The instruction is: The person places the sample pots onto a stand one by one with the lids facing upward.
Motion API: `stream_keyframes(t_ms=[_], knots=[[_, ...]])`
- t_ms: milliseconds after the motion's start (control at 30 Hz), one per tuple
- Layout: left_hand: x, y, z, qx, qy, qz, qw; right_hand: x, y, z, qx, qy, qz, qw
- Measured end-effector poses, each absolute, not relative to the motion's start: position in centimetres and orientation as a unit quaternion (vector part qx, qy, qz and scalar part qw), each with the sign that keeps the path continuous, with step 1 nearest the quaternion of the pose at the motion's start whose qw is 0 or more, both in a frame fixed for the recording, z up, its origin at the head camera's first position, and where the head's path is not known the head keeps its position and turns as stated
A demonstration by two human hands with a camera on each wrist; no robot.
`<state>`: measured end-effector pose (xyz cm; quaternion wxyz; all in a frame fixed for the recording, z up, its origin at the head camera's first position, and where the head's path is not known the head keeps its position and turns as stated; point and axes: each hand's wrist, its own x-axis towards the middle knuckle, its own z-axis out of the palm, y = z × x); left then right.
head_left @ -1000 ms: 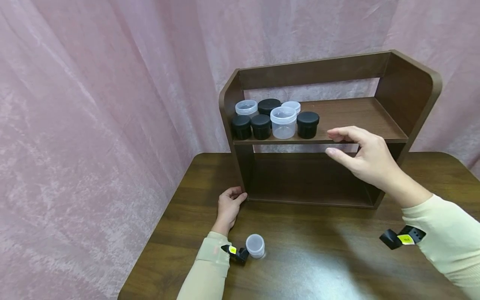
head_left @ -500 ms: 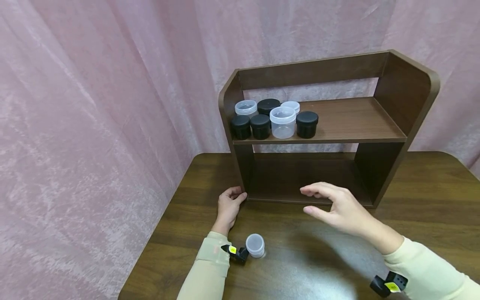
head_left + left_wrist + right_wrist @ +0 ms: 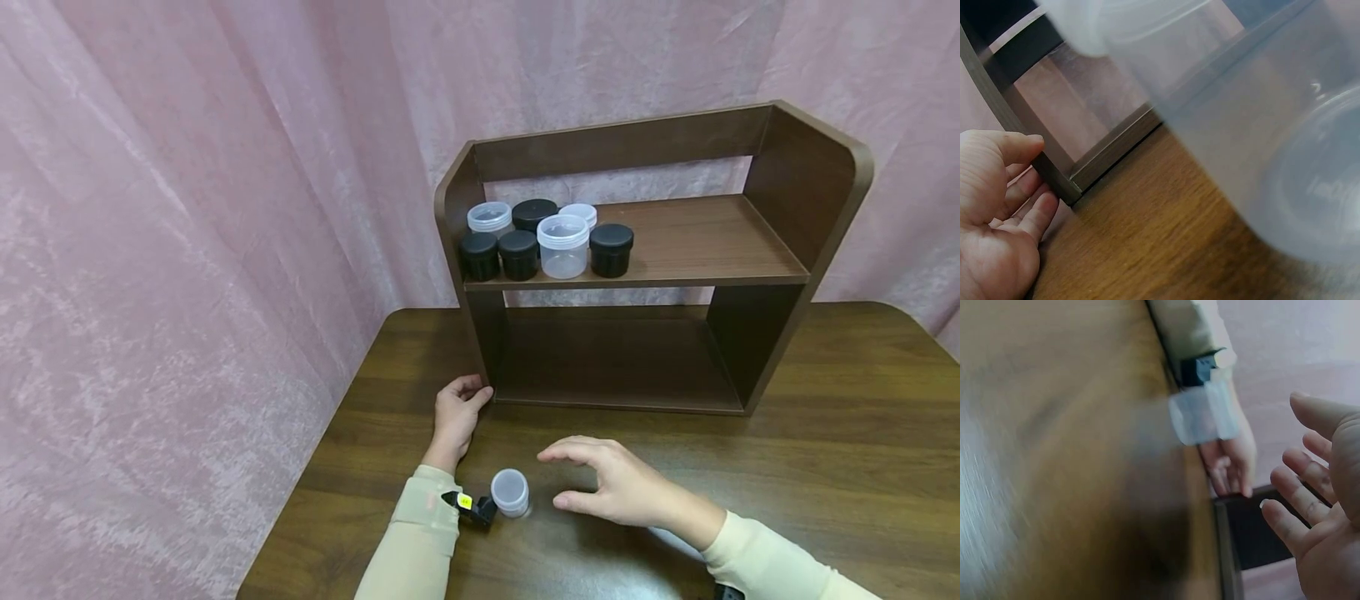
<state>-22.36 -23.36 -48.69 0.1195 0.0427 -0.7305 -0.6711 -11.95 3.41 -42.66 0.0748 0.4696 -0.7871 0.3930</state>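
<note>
My left hand (image 3: 456,417) holds the lower left front corner of a brown two-tier wooden shelf (image 3: 622,282). In the left wrist view, its thumb and curled fingers meet the side panel's edge. A clear plastic jar (image 3: 511,493) stands upright on the table beside my left wrist; it looms large in the left wrist view. To the right of this jar, my right hand (image 3: 622,487) hovers with thumb and fingers spread apart, touching nothing. The right wrist view shows the clear jar (image 3: 1200,417) blurred, away from the right hand's fingers (image 3: 1297,503).
Clear jars, such as the front one (image 3: 562,247), and black lidded jars (image 3: 611,252) crowd the left half of the upper shelf board. The wooden table (image 3: 840,450) has a left edge near my left arm. A pink curtain (image 3: 225,250) hangs behind.
My right hand has come down from beside the upper board, leftward and toward me, to the right of the clear jar. My left hand and the jars keep their places.
</note>
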Motion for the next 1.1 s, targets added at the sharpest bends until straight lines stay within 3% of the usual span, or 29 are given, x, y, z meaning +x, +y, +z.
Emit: stream_keyframes(t_ms=[267,600,1100], knots=[[-22.3,-23.4,-48.6,0.039,-0.727,-0.674,0.128,-11.5,1.4,-44.1,0.477,-0.795,0.375,0.015],[-20.2,-22.6,-45.5,0.029,-0.738,-0.664,0.118,-11.3,0.2,-44.4,0.479,-0.792,0.38,0.013],[-20.4,-22.6,-45.6,0.027,-0.74,-0.662,0.118,-12.5,-1.5,-44.9,0.448,-0.791,0.417,-0.017]])
